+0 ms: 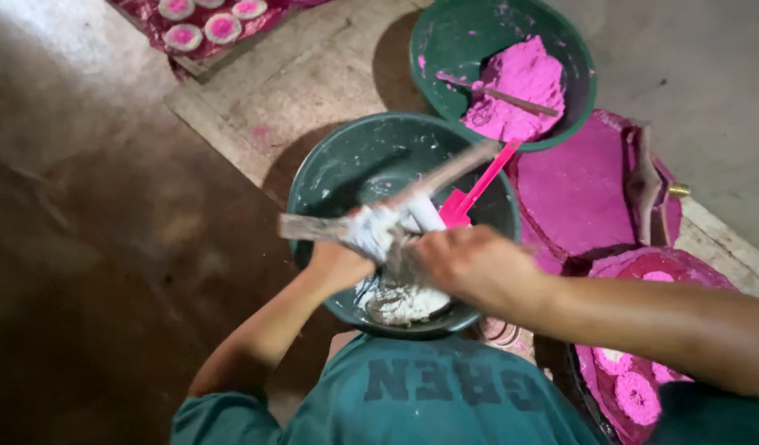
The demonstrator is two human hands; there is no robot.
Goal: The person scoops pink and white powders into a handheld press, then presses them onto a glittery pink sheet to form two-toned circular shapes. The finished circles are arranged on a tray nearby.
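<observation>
My left hand (336, 265) is closed around a flat stick (313, 228) that is covered in white paste. My right hand (470, 262) is curled around something white and messy, just beside the stick, but it is too blurry for me to tell just what it pinches. A second stick (453, 169) pokes up and away from between my hands. Both hands are over a dark green bowl (330, 165). The bowl sits on the floor right in front of me. A lump of white paste (406, 303) lies in the bottom of it, near my side. A pink plastic scoop (466, 200) leans in the bowl on the right.

Behind it is another green bowl (445, 33) with a heap of bright pink powder (523, 86) and a thin stick (499, 95) lying across it. To my right is a pink stained sheet (573, 194), and lower down some round pink pieces (639, 397). Far off at the top left lie small round white cakes with pink middles (223, 27).
</observation>
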